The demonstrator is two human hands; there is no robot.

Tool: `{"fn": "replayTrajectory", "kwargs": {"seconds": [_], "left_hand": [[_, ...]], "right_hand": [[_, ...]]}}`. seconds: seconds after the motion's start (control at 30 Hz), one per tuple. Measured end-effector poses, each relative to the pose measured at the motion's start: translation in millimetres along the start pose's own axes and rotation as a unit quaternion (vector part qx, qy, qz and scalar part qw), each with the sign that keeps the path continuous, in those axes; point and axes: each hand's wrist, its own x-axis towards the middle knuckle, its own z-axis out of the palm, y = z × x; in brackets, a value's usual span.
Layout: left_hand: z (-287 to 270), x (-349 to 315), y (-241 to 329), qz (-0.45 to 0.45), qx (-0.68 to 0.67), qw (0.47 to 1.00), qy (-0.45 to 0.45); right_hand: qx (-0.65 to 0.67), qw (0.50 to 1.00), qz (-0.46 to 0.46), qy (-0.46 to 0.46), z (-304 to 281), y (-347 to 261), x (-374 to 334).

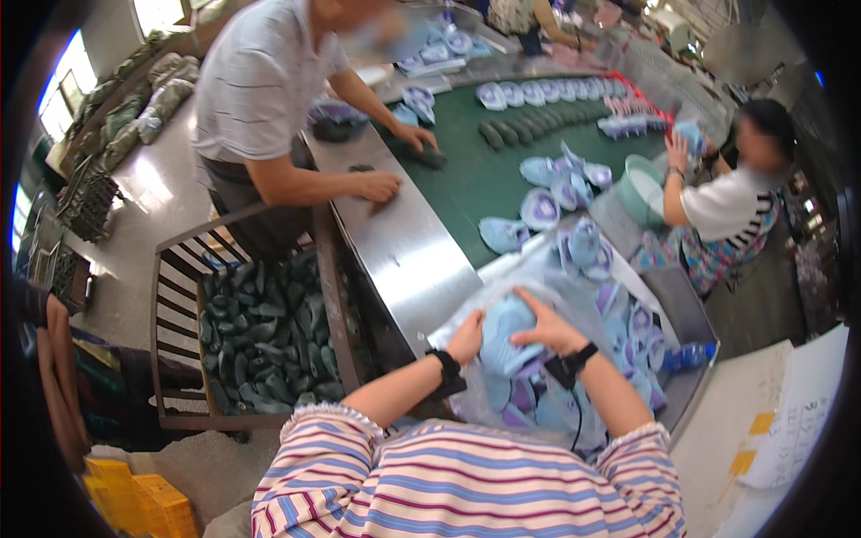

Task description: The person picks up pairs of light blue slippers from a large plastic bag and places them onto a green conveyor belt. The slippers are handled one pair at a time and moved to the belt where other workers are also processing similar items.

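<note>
Over the clear plastic bag (475, 408), at the front of the body, a light blue shoe upper (504, 336) is held between both hands. The left hand (466, 337) grips its left edge, narrowly closed; the right hand (549, 325) is spread wide, thumb across the near face. Whether several uppers are nested cannot be told. Maintain light, opposed pressure; squeezing would probably crease the soft shell. Keep fingertips clear of the film, which could snag. Avoid disturbing the loose blue and purple uppers (558, 408) beneath. Beyond, keep the left elbow clear of the steel table edge (408, 255) bordering the green work surface (466, 202).
</note>
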Motion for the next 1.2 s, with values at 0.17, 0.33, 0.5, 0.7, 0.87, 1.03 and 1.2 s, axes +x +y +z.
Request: {"fn": "replayTrajectory", "kwargs": {"seconds": [0.17, 0.33, 0.5, 0.7, 0.87, 1.03, 1.2], "left_hand": [[-14.1, -20.3, 20.7, 0.077, 0.200, 0.977, 0.001], [-75.7, 20.1, -20.7, 0.035, 0.284, 0.948, 0.142], [-52.3, 12.6, 9.5, 0.038, 0.373, 0.923, 0.092], [-0.1, -37.7, 65.5, -0.033, -0.034, 0.983, -0.178], [13.4, -86.8, 122.5, -0.024, -0.354, 0.915, -0.192], [-34.4, -120.7, 156.2, 0.053, -0.178, 0.981, -0.059], [-41.3, -139.3, 160.6, 0.095, -0.354, 0.917, -0.158]], "right_hand": [[0.076, 0.992, -0.001, 0.104, 36.5, 20.6, -9.5], [0.113, 0.993, 0.010, 0.017, 2.2, 25.6, -24.4], [-0.180, 0.975, -0.007, -0.133, -97.0, 86.9, -54.1], [0.100, 0.995, -0.004, -0.010, -28.8, -7.3, -87.5], [0.112, 0.992, -0.048, -0.037, -6.8, -31.6, -79.3], [0.118, 0.989, -0.076, -0.053, 2.8, -52.1, -62.7], [0.133, 0.982, -0.105, -0.084, 9.0, -80.0, -51.2]]}}
